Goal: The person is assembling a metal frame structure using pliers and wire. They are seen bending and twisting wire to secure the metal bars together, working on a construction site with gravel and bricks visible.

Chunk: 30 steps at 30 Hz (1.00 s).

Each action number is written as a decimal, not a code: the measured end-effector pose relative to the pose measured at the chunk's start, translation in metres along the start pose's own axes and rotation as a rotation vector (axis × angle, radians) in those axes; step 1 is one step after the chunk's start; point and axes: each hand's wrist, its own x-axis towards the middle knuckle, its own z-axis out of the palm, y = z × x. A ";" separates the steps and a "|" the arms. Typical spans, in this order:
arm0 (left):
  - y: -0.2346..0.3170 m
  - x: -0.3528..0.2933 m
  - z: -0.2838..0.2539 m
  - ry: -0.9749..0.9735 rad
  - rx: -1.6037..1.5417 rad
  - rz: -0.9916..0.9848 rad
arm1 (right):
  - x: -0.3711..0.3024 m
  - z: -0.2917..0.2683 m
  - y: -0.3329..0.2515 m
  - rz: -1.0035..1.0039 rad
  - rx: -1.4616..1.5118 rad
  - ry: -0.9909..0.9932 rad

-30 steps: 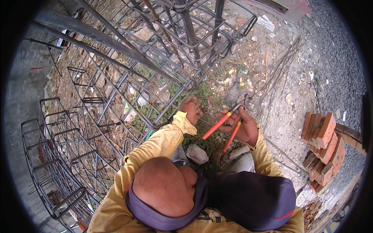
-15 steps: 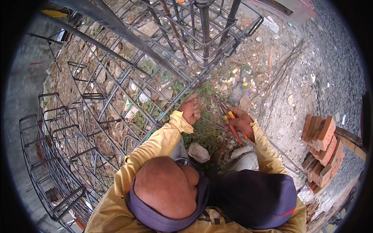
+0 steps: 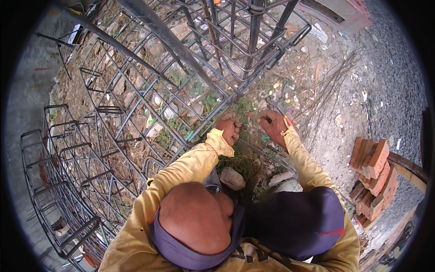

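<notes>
rebar cage (image 3: pixel 232 96) lies on the ground ahead of the person, its near edge beside the left hand (image 3: pixel 229 129), whose fingers are curled; whether they hold anything, i cannot tell. the right hand (image 3: pixel 274 129) bends thumb and forefinger narrowly together, an orange handle (image 3: pixel 288 121) showing against it, its grip unclear. stacked bricks (image 3: pixel 378 156) sit far right.

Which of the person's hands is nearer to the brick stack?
Right. The right hand is left of and farther forward than the brick stack; the left hand is farther left, beyond the right hand.
</notes>
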 end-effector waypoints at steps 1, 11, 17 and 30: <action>0.002 -0.008 0.010 0.013 -0.021 -0.002 | 0.015 0.011 0.011 -0.043 0.179 -0.064; 0.010 -0.027 -0.007 -0.091 0.533 0.104 | 0.075 0.088 0.023 0.348 0.506 -0.203; 0.012 -0.030 -0.010 0.269 1.038 0.858 | 0.065 0.095 -0.006 0.589 0.977 -0.064; 0.045 -0.009 0.013 0.432 1.116 0.570 | 0.098 0.097 0.002 0.411 0.789 -0.269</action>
